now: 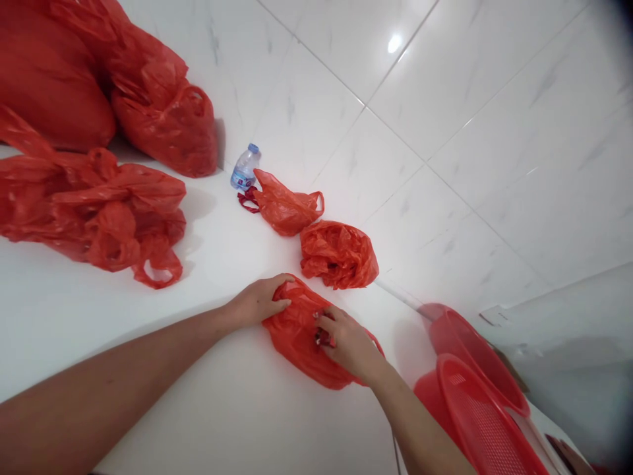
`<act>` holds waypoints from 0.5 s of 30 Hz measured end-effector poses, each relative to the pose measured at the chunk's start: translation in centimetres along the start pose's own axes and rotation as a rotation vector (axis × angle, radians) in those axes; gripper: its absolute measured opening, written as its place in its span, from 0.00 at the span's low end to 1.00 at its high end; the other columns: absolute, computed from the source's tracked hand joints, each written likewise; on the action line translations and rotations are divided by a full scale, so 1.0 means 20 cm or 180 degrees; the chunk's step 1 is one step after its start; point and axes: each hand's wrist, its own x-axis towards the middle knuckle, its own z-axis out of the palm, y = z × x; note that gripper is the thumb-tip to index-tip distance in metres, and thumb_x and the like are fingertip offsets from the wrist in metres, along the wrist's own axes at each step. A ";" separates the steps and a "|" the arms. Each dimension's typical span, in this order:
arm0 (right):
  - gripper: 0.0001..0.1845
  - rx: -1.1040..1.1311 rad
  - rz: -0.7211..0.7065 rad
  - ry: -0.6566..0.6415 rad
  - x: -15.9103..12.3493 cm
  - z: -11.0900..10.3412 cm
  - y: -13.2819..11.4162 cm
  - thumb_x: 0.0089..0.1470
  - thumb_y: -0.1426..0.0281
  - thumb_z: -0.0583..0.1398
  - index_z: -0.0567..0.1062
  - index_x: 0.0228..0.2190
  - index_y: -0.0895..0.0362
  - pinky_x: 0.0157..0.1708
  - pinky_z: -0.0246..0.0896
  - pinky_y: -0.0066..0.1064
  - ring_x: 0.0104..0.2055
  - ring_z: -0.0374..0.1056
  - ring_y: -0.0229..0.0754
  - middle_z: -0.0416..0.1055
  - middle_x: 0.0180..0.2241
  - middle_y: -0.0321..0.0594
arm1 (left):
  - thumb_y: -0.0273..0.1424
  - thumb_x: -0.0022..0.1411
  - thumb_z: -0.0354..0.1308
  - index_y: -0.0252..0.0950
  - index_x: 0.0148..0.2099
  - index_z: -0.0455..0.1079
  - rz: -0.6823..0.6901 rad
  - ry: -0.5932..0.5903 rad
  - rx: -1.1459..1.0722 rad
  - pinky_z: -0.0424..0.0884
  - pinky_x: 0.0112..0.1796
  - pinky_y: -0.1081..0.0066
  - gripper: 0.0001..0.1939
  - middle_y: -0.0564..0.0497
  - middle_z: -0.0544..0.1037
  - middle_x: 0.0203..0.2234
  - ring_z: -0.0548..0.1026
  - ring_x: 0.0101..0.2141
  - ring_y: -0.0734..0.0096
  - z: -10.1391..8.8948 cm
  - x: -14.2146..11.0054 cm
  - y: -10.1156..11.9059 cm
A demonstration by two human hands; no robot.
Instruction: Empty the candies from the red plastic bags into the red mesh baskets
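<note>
A small red plastic bag (297,336) lies on the white tiled floor (445,132) just in front of me. My left hand (260,300) rests on its upper left edge, fingers curled and gripping the plastic. My right hand (346,340) presses on the middle of the same bag, fingertips pinching into the folds. Beyond it lie two more small red bags, one (339,255) close by and another (284,208) farther back with its handle loop showing.
A small clear water bottle (245,167) with a blue cap stands near the far bag. Large stuffed red bags (93,211) pile up at the left and top left (163,112). Red plastic baskets (475,396) sit at the lower right.
</note>
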 end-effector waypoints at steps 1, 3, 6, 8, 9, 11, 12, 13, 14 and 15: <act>0.24 0.0164 0.0007 -0.0067 0.01 0.00 -0.01 0.44 0.79 0.60 0.72 0.45 0.50 0.40 0.66 0.32 0.46 0.65 0.43 0.64 0.49 0.39 | 0.34 0.55 0.52 0.43 0.55 0.62 0.0038 0.0002 -0.0013 0.69 0.44 0.64 0.24 0.52 0.77 0.44 0.74 0.43 0.60 0.00 0.00 0.00; 0.32 0.0466 0.0088 -0.0079 0.01 -0.01 0.00 0.43 0.75 0.63 0.67 0.51 0.46 0.44 0.66 0.34 0.50 0.64 0.44 0.57 0.56 0.40 | 0.35 0.55 0.52 0.44 0.54 0.63 0.0118 -0.0012 -0.0079 0.69 0.44 0.64 0.23 0.52 0.76 0.45 0.74 0.43 0.60 0.00 0.00 0.00; 0.28 0.0633 0.0233 0.0222 -0.06 -0.06 0.08 0.50 0.71 0.60 0.65 0.53 0.45 0.50 0.62 0.38 0.54 0.61 0.45 0.55 0.58 0.40 | 0.35 0.55 0.53 0.45 0.54 0.62 0.0158 -0.0073 -0.0176 0.69 0.44 0.66 0.23 0.54 0.76 0.45 0.74 0.43 0.62 -0.01 0.00 0.00; 0.21 0.0509 0.0366 0.0594 -0.15 -0.10 0.17 0.54 0.68 0.57 0.67 0.50 0.46 0.51 0.62 0.39 0.56 0.60 0.46 0.57 0.57 0.41 | 0.34 0.55 0.53 0.46 0.54 0.62 0.0067 -0.0113 -0.0196 0.70 0.42 0.67 0.23 0.55 0.76 0.44 0.75 0.42 0.63 -0.01 -0.01 0.01; 0.19 0.0393 0.0466 0.0824 -0.22 -0.11 0.22 0.55 0.65 0.57 0.68 0.49 0.47 0.50 0.63 0.40 0.55 0.61 0.47 0.58 0.56 0.42 | 0.34 0.55 0.53 0.47 0.54 0.62 0.0009 -0.0119 -0.0202 0.71 0.41 0.68 0.23 0.55 0.76 0.44 0.75 0.42 0.63 -0.01 -0.01 0.01; 0.17 0.0082 0.0751 0.1250 -0.38 -0.13 0.36 0.54 0.61 0.57 0.71 0.46 0.48 0.44 0.67 0.39 0.54 0.62 0.49 0.62 0.53 0.44 | 0.33 0.56 0.52 0.47 0.55 0.62 -0.0058 -0.0137 -0.0229 0.71 0.41 0.68 0.23 0.55 0.76 0.44 0.75 0.42 0.63 -0.01 -0.01 0.02; 0.18 -0.0061 0.0972 0.1412 -0.48 -0.14 0.43 0.54 0.60 0.56 0.71 0.46 0.49 0.42 0.68 0.39 0.53 0.63 0.50 0.62 0.53 0.45 | 0.33 0.56 0.52 0.47 0.55 0.62 -0.0066 -0.0146 -0.0253 0.71 0.41 0.68 0.22 0.55 0.76 0.44 0.75 0.42 0.63 -0.01 -0.01 0.02; 0.18 -0.0190 0.1237 0.1485 -0.58 -0.15 0.51 0.54 0.59 0.56 0.71 0.46 0.50 0.40 0.68 0.39 0.52 0.64 0.51 0.63 0.52 0.46 | 0.33 0.56 0.51 0.47 0.55 0.62 -0.0068 -0.0161 -0.0271 0.71 0.41 0.68 0.22 0.55 0.76 0.44 0.75 0.42 0.63 -0.01 -0.01 0.02; 0.19 -0.0373 0.1519 0.1519 -0.69 -0.15 0.58 0.54 0.58 0.55 0.72 0.45 0.51 0.36 0.69 0.39 0.49 0.66 0.51 0.65 0.50 0.47 | 0.33 0.56 0.51 0.47 0.54 0.62 -0.0071 -0.0171 -0.0275 0.71 0.41 0.68 0.22 0.56 0.76 0.44 0.75 0.42 0.63 -0.01 -0.01 0.03; 0.20 -0.0566 0.1818 0.1578 -0.79 -0.16 0.66 0.53 0.56 0.55 0.73 0.44 0.53 0.33 0.69 0.39 0.44 0.69 0.52 0.68 0.47 0.49 | 0.33 0.56 0.51 0.47 0.54 0.62 -0.0078 -0.0178 -0.0264 0.71 0.41 0.68 0.22 0.56 0.76 0.44 0.75 0.42 0.64 -0.01 -0.01 0.03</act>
